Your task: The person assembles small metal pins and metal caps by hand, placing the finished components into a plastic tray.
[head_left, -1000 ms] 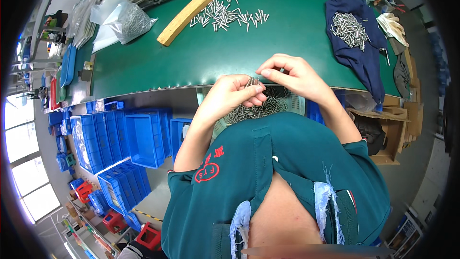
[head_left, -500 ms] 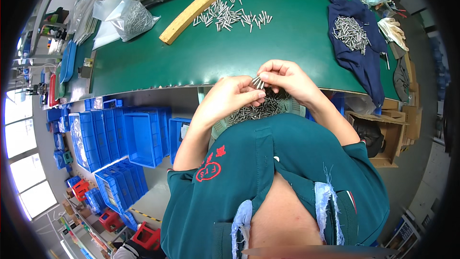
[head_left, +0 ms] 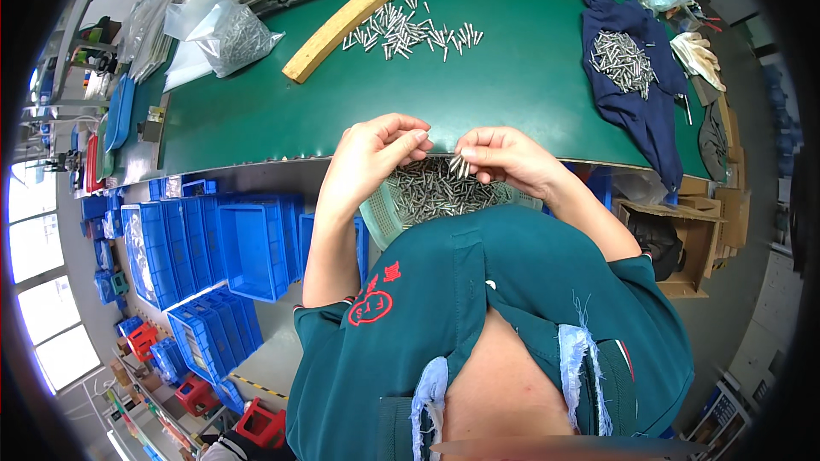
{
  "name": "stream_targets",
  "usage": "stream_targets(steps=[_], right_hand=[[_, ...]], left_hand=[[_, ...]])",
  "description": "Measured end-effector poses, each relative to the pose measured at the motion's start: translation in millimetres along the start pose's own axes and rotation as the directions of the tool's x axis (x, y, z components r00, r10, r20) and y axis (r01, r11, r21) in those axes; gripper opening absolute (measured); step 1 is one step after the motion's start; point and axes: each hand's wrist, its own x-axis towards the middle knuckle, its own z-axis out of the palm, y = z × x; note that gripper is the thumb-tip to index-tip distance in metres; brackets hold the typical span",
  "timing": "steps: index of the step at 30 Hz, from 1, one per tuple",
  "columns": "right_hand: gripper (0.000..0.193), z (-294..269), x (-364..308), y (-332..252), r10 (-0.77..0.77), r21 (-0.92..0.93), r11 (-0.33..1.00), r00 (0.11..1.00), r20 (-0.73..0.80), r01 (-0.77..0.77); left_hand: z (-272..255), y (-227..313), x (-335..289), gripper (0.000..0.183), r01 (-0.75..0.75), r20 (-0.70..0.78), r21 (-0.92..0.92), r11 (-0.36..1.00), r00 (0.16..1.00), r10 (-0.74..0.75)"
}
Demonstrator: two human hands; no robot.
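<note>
Gripping a small fan of metal pins (head_left: 459, 166), the right hand (head_left: 514, 160) pinches between thumb and fingers; uneven pressure could let one slip. To the left of these fingers, the left hand (head_left: 369, 158) is curled, thumb near the fingertips; whether it holds a pin cannot be told. Below both sets of fingers, loose pins (head_left: 444, 195) lie in the pale green basket (head_left: 382, 215); a dropped pin could become indistinguishable among them. Just beyond the fingers, the edge of the bench (head_left: 282, 124) could deflect a falling pin. Farther out, a knock could scatter the spread pin pile (head_left: 397, 32).
</note>
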Motion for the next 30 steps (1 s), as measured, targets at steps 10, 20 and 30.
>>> stream_targets(steps=[10,20,30], right_hand=[[0.023,-44.6,24.8,-43.4,-0.670,-0.931,0.332,0.732,-0.119,0.153],[0.043,-83.2,80.8,-76.9,-0.630,-0.987,-0.154,0.766,0.123,0.032],[0.020,-73.5,49.4,-54.1,-0.649,-0.982,-0.191,0.750,0.125,-0.002]], left_hand=[[4.1,2.5,34.9,0.023,-0.122,-0.029,0.220,0.968,0.991,0.132],[48.7,-1.8,151.6,0.032,-0.079,-0.203,0.909,0.409,0.773,0.601],[29.7,-21.2,134.3,0.019,-0.419,0.030,0.807,0.416,0.733,0.680]])
